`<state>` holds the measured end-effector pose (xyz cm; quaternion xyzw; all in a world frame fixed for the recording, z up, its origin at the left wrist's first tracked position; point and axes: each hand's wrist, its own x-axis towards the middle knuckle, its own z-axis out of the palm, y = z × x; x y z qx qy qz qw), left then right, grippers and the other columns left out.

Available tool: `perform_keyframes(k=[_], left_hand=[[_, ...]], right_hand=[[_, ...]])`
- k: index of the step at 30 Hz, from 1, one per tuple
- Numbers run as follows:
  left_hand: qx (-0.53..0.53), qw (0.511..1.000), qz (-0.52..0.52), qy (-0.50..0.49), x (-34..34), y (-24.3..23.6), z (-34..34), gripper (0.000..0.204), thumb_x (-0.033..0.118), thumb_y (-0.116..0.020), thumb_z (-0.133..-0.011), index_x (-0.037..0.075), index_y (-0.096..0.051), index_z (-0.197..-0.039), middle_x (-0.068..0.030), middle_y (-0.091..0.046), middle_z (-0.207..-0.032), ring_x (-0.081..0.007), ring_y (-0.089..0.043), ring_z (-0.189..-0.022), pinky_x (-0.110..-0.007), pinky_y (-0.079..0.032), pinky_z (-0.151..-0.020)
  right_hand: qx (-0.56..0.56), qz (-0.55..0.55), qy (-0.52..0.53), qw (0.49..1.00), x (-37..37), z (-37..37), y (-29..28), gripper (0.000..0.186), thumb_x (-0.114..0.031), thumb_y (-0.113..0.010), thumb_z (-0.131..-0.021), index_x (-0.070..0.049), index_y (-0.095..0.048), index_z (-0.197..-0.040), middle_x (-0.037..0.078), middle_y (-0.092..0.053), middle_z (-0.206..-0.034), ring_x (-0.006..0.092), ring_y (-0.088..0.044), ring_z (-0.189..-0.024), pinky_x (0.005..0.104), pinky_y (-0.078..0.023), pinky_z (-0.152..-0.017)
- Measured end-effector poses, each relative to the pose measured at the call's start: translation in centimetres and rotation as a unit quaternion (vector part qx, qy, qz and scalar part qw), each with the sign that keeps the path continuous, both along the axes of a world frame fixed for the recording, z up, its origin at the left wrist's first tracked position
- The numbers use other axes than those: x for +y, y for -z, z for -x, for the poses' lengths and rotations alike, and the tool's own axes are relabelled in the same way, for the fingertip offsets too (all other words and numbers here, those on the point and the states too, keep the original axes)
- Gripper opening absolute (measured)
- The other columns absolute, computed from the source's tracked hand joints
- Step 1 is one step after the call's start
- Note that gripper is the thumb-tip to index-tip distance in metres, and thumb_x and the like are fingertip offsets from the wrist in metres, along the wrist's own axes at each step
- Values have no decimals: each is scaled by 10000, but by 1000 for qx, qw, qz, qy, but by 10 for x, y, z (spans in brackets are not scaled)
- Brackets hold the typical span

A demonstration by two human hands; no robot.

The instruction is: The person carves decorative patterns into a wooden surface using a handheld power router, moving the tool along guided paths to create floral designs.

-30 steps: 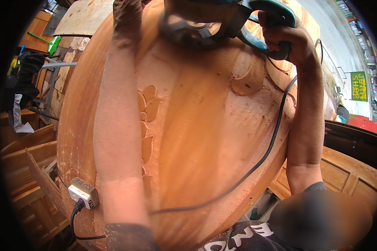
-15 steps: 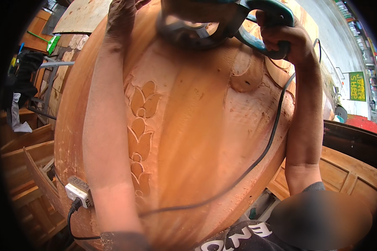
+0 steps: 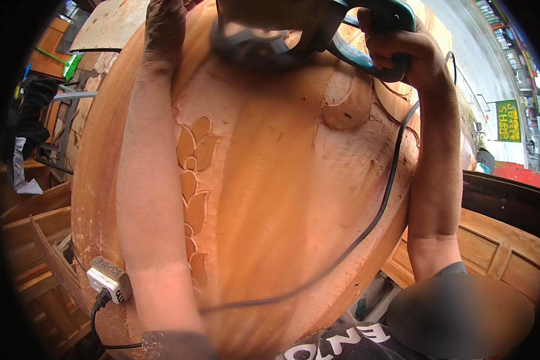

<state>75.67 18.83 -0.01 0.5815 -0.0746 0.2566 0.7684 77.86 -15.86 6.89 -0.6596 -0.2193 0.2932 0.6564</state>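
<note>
The power tool [image 3: 276, 15] is seen at the far end of a big wooden board [image 3: 264, 180]; its top is cut off by the view. Its blue-green handle [image 3: 354, 55] is gripped by the right hand [image 3: 411, 51], with fingers curled tight around it. The left hand [image 3: 165, 24] is partly cut off, so its grip cannot be told. Some carved flowers [image 3: 195, 207] are partly hidden by the left forearm [image 3: 153, 168]. The near part of the board is crossed by a curved black cord [image 3: 360, 240]. At the left edge, a black plug [image 3: 104, 297] is pushed into a white socket [image 3: 107, 281]. Farther out, wooden panels [image 3: 492, 240] are seen on the right, below a green sign [image 3: 508, 121].
</note>
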Motion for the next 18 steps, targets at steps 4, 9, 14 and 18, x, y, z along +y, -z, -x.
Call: perform_keyframes(k=[4,9,14,18], left_hand=[[-2,1000,1,-3,3,-1,3,289,368,-580,-1058,111,-669,-1155,10,-669,-1088,-98,-622,-1009,-302,-485,-944],[-3,1000,1,0,5,-4,8,287,368,-579,-1057,111,-668,-1151,13,-665,-1080,-97,-618,-1004,-301,-481,-941],[-2,1000,-1,3,6,-5,13,286,367,-579,-1056,111,-667,-1147,16,-661,-1072,-96,-614,-998,-301,-477,-939],[-1,1000,-1,3,8,-6,18,285,367,-578,-1056,111,-667,-1144,18,-658,-1065,-95,-611,-994,-300,-474,-936]], right_hand=[[-21,3,-9,1000,-1,-2,2,530,-49,-682,-719,-2,-614,-1243,19,-552,-823,116,-511,-589,278,-398,-512],[-101,53,-17,993,-6,-7,10,344,-104,-658,-774,48,-622,-1080,4,-496,-661,98,-478,-547,261,-363,-513],[-83,28,2,996,-1,2,8,377,-83,-658,-763,49,-631,-1116,17,-519,-683,108,-496,-551,267,-377,-514],[-88,40,5,995,-1,5,7,373,-77,-656,-754,38,-630,-1108,19,-525,-696,109,-491,-548,268,-383,-517]])
